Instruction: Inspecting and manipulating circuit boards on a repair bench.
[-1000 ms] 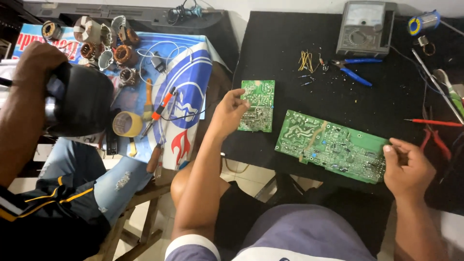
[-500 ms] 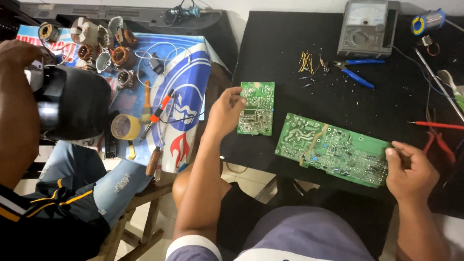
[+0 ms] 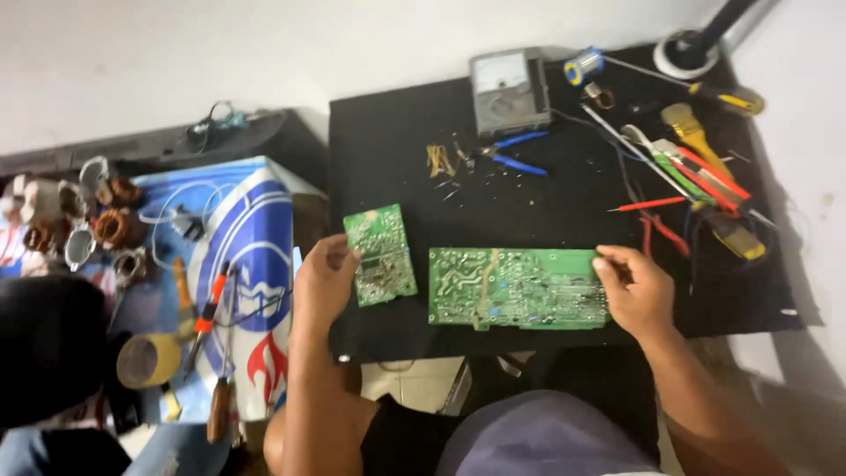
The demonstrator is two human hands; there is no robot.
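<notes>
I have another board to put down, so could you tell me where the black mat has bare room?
Free: the black mat left of the meter, above the small board; also between the pliers and the large board. The right side is crowded with tools.

my left hand [image 3: 324, 284] is covering the small green board's [image 3: 381, 256] left edge, and my right hand [image 3: 636, 291] is hiding the long board's [image 3: 515, 288] right end. the frame's left edge is cropping the dark blurred shape [image 3: 48, 348].
</notes>
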